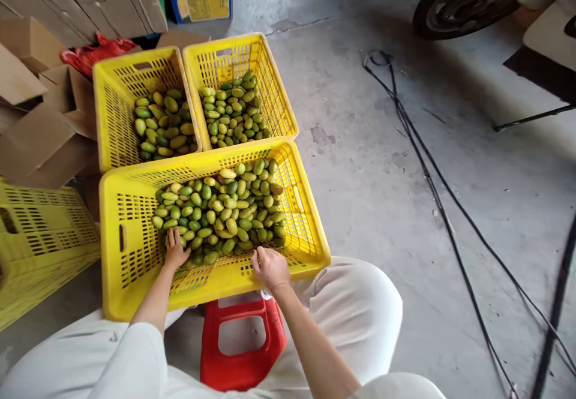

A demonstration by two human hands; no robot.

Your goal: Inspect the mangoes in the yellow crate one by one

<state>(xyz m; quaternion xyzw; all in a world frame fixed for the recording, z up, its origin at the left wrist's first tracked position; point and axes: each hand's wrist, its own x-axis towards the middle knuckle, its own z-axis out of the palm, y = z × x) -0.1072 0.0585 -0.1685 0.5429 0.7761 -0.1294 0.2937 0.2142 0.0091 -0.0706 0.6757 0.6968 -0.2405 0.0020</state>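
A large yellow crate (135,255) tilts toward me, propped on a red stool (240,339). It holds a heap of small green and yellowish fruits (225,207). My left hand (174,250) lies flat on the fruits at the heap's near left edge, fingers spread. My right hand (270,267) rests inside the crate's near wall, fingers curled down at the heap's near right edge; whether it grips a fruit is hidden.
Two smaller yellow crates (114,105) (274,87) with similar fruits stand behind. More yellow crates (40,237) and cardboard boxes (36,141) are on the left. Black cables (432,183) run across the concrete floor; a wheel (463,0) is far right.
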